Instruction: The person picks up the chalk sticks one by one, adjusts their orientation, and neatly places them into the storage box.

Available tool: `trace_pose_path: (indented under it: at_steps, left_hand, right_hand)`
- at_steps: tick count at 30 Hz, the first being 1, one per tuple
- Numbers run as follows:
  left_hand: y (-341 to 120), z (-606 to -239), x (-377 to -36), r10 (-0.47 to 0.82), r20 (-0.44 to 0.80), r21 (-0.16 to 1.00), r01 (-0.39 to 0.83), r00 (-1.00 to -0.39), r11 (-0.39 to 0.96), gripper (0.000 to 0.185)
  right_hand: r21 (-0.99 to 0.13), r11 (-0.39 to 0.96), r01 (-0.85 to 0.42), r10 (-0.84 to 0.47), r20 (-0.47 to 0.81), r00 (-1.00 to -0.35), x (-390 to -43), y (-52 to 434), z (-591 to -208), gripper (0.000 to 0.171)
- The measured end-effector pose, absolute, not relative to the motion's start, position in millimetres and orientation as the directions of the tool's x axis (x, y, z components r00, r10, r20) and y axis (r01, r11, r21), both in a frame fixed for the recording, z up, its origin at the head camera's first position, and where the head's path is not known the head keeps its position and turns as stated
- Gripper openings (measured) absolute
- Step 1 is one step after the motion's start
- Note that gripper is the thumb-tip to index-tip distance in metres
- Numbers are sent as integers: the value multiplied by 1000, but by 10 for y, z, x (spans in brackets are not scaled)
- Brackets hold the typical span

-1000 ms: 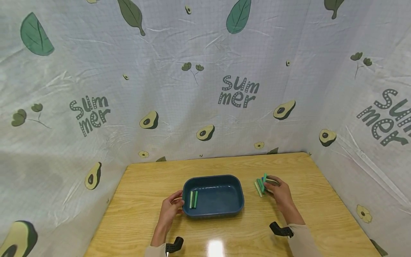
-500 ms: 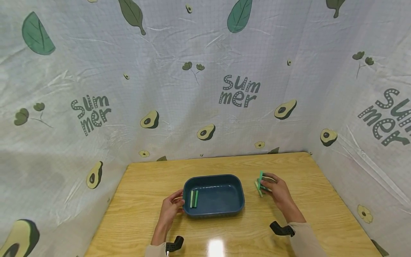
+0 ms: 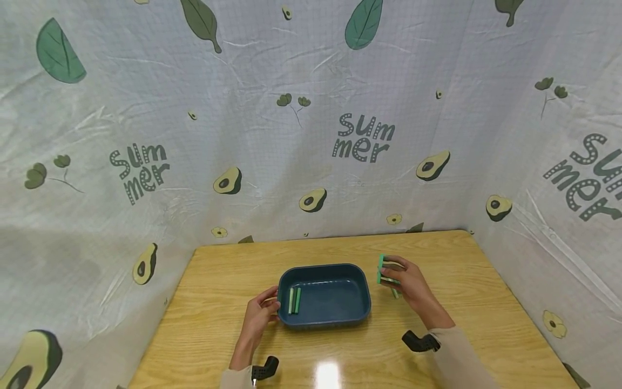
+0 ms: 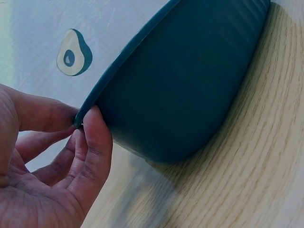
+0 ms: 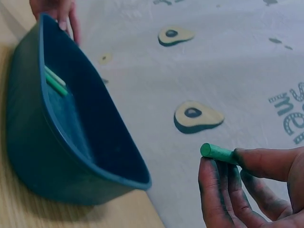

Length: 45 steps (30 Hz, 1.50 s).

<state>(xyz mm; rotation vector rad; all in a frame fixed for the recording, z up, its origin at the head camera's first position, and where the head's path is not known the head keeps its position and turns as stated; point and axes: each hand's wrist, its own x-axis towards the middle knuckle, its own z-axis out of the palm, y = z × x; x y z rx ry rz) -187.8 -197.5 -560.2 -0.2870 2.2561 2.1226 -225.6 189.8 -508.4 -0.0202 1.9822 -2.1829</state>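
My left hand [image 3: 256,320] pinches the left rim of a dark blue plastic bin [image 3: 331,307]. In the left wrist view, the thumb lies on one side of the rim and a finger on the other. A green chalk stick [image 5: 218,153] is held between the thumb and fingertips of my right hand [image 3: 409,282], above the table right of the bin. Green dust coats those fingers. Inside the bin's left end lie a pale stick [image 3: 291,300] and a green stick [image 3: 297,300], side by side. Below my right hand a pale stick [image 3: 395,293] shows partly; the hand hides the rest there.
The wooden table [image 3: 218,302] carries the bin near its middle. A white sheet [image 3: 262,135] printed with avocados and leaves hangs behind the table and along both sides.
My right hand has lifted the green chalk stick off the group on the table and moved it left, towards the bin. The left hand stays on the rim.
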Motion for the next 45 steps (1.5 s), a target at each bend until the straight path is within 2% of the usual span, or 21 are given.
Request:
trace_pose_path:
  at_steps: [15,23,45]
  left_hand:
    - [-1974,-5583,-1882,-101,-154,985,-160,-983,57,46]
    - [-1978,-5568,-1885,-98,-154,985,-161,-983,59,46]
    - [-1996,-5626,-1880,-98,-151,986,-157,-984,58,46]
  right_hand:
    - [-979,-100,179,-237,-152,-960,-2315,1506,-5066,55]
    - [-972,-98,216,-227,-189,-955,-2354,1239,-5066,50]
    - [-951,-70,302,-296,-269,-916,-2363,686,-5264,51]
